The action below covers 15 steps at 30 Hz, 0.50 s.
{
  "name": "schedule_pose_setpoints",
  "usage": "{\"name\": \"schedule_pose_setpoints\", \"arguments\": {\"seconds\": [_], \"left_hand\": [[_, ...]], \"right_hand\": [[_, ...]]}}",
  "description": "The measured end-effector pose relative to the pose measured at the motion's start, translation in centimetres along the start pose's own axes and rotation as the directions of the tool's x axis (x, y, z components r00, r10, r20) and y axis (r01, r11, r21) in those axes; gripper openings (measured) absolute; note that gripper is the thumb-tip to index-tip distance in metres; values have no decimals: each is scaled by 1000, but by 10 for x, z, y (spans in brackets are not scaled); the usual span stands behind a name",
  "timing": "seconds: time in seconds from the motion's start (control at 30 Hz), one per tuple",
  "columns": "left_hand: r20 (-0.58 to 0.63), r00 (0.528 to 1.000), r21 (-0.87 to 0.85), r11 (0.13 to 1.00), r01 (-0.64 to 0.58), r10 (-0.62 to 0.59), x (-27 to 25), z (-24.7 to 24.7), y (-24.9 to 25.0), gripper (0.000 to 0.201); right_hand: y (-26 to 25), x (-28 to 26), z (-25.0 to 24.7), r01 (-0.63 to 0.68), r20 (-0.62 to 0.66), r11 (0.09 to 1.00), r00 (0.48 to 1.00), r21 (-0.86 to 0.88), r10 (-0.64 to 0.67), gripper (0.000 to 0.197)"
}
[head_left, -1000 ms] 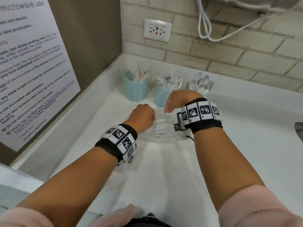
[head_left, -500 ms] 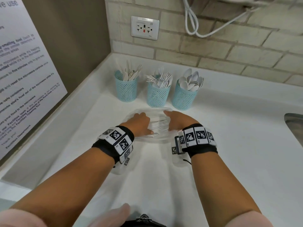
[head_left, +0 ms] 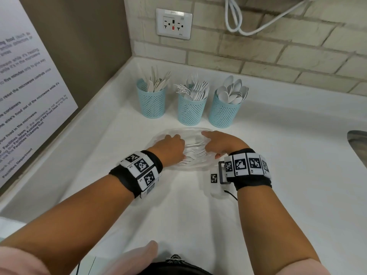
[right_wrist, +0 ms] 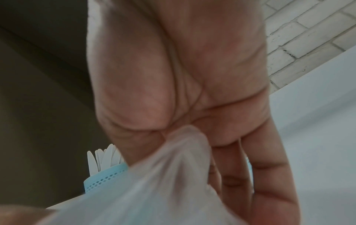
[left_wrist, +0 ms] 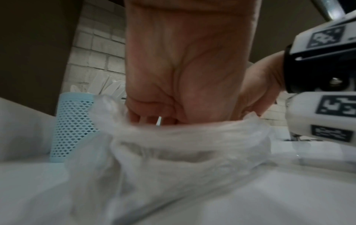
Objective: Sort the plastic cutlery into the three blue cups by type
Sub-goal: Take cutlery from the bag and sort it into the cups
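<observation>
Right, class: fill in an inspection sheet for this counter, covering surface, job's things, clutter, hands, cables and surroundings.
Surface: white counter.
Job's things: three blue cups in a row, with knives, forks and spoons; clear plastic bag holding white cutlery.
Clutter: nothing seen.
Hands: left hand in the bag, gripping cutlery; right hand pinches the bag.
Cables: white cable looped on the wall.
Surroundings: brick wall, socket, microwave notice.

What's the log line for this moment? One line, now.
left hand in bag, fingers curled on cutlery | right hand pinches bag | three cups upright behind
</observation>
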<state>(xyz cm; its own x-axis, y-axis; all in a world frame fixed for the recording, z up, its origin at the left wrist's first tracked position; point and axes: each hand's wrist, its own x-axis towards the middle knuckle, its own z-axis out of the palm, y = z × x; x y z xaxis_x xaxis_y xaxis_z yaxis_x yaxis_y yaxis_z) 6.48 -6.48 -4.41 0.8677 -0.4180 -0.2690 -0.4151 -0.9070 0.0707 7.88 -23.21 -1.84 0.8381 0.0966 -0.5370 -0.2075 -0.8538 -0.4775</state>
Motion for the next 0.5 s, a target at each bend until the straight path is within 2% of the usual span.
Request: {"name": "schedule_pose_setpoints", "arguments": {"seconds": [0.13, 0.27, 0.5], "left_hand": [[-37, 999, 89, 996, -11, 14, -4, -2, 0, 41], [-40, 999, 30, 999, -18, 19, -3, -5, -4, 25], [-5, 997, -90, 993, -75, 75, -6, -3, -16, 20]], "right_hand": [[-1, -1, 0, 0, -6, 1000, 1000, 25, 0, 69], [0, -3, 1, 2, -5, 1000, 1000, 24, -2, 66], [1, -6, -1, 0, -17, 999, 1000, 38, 0, 64]]}}
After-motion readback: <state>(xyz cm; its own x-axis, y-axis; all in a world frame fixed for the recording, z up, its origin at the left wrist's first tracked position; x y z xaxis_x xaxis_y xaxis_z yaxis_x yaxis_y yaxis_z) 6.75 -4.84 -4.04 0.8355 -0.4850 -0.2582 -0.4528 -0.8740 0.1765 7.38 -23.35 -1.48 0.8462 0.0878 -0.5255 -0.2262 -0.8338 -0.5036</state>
